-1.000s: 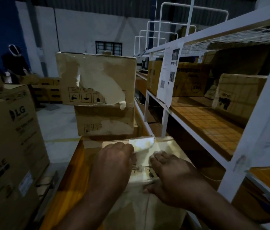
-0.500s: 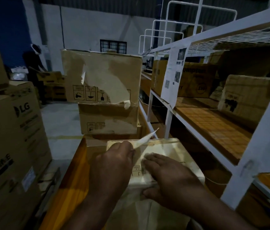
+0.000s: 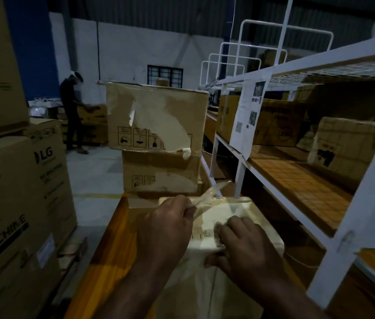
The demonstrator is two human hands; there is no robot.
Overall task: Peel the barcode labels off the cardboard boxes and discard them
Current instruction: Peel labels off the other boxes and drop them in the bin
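Note:
A small cardboard box [image 3: 239, 210] with a pale torn top lies just in front of me. My left hand [image 3: 165, 229] pinches a thin strip of label [image 3: 211, 193] that rises up and to the right off the box's far edge. My right hand [image 3: 244, 245] lies flat on the box's near right part, fingers pressed down on a darker printed patch. Behind stand two stacked boxes [image 3: 158, 116] with large pale peeled patches and loose curls of label.
Tall LG cartons [image 3: 20, 203] are stacked on my left. A white metal rack [image 3: 320, 199] with boxes on orange shelves runs along the right. An orange board [image 3: 112, 238] lies under the box. A person [image 3: 72, 111] works at the back left.
My left hand has pulled the label strip higher and further off the box top. My right hand has slid a little toward the box's near edge. The view has shifted left.

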